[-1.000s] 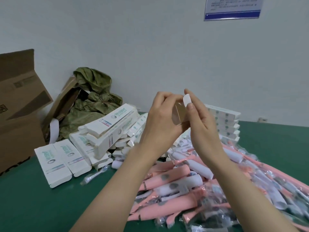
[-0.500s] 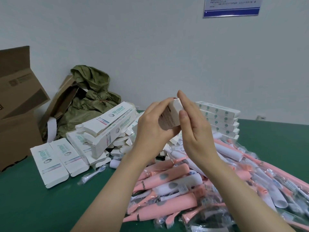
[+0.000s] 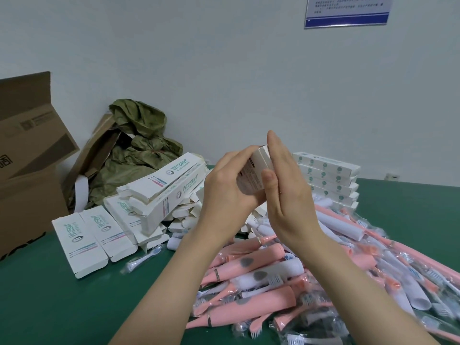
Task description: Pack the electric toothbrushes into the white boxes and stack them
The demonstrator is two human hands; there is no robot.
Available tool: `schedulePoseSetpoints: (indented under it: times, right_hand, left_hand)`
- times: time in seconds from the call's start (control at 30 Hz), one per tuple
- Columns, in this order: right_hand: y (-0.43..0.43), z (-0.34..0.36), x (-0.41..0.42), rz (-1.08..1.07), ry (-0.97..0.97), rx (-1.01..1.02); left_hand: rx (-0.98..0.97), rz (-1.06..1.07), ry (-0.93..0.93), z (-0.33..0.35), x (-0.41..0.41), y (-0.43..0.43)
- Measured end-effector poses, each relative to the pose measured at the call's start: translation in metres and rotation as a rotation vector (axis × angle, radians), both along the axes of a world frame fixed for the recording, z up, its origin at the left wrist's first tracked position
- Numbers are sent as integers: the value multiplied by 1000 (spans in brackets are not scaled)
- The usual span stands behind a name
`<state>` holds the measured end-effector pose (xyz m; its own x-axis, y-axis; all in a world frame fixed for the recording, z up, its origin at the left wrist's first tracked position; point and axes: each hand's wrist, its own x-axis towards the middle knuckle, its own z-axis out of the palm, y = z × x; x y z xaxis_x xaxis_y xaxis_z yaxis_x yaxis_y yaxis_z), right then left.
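Observation:
I hold a white toothbrush box (image 3: 251, 174) up over the table, end-on to me. My left hand (image 3: 225, 189) grips it from the left and below. My right hand (image 3: 283, 188) lies flat against its right end, fingers straight, thumb on the printed side. Below my forearms lies a heap of pink and white electric toothbrushes (image 3: 261, 277) in clear wrappers. A neat stack of closed white boxes (image 3: 328, 180) stands behind my right hand. Loose white boxes (image 3: 159, 195) are piled to the left, two of them lying flat (image 3: 92, 235) nearer me.
The table has a green cover (image 3: 62, 302). An open brown cardboard carton (image 3: 27, 160) stands at the far left, with a crumpled green bag (image 3: 139, 145) and cardboard scraps against the white wall. A single wrapped brush head (image 3: 143, 258) lies beside the flat boxes.
The box has come down and tilted. Its end flap, pinched open a second ago, now lies shut under my flattened right hand. The camera dipped slightly.

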<state>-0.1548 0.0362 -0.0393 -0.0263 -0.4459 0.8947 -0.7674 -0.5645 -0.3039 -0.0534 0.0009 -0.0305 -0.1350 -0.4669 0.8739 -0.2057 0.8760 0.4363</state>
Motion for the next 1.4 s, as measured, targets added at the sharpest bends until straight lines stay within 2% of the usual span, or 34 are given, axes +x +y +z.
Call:
schedulePoseSetpoints:
  times: [0.17,0.23,0.3,0.37,0.43,0.47,0.57,0.6,0.67,0.77,0.83,0.9,0.97,1.03,1.13,1.23,1.4]
  right_hand:
    - [-2,-1,1,-30,170,9]
    - [-2,-2,0,95,109,69]
    - [-2,1,-3,251,-221,105]
    - [-8,3,-11,238,-584,167]
    - [-17,1,-24,113,-777,405]
    - [-22,-3,-29,140,-879,539]
    - [-28,-9,-33,459,-1216,798]
    - [-29,-10,-34,529,-1270,832]
    - [-30,-12,-36,537,-1339,811]
    - [-31,-13,-39,444,-1319,702]
    - [-30,-12,-40,359,-1233,613]
    - [-26,-8,-35,264,-1113,517]
    - [-23,-5,-25,172,-973,436]
    - [-18,-4,-12,144,-848,404]
    - [-8,0,7,219,-771,437]
    - [0,6,13,273,-740,462]
    - [3,11,4,291,-763,489]
  left_hand:
    - [10,16,-29,0,5,-1]
    - [33,48,-2,-3,11,0]
    - [21,82,76,-6,23,1]
    - [35,28,193,-4,41,1]
    - [98,-247,346,-5,58,-1]
    - [132,-391,381,-8,65,-2]
    - [257,-583,338,-21,78,-7]
    - [316,-606,310,-26,81,-9]
    - [433,-602,261,-35,87,-14]
    - [593,-494,279,-46,96,-25]
    - [669,-264,269,-49,103,-26]
    - [556,75,95,-47,109,-19]
    - [297,275,-79,-39,105,-5]
    - [129,253,-207,-30,92,8]
    - [77,176,-346,-26,70,18]
    - [117,162,-377,-34,58,15]
    - [-26,144,-374,-46,46,16]
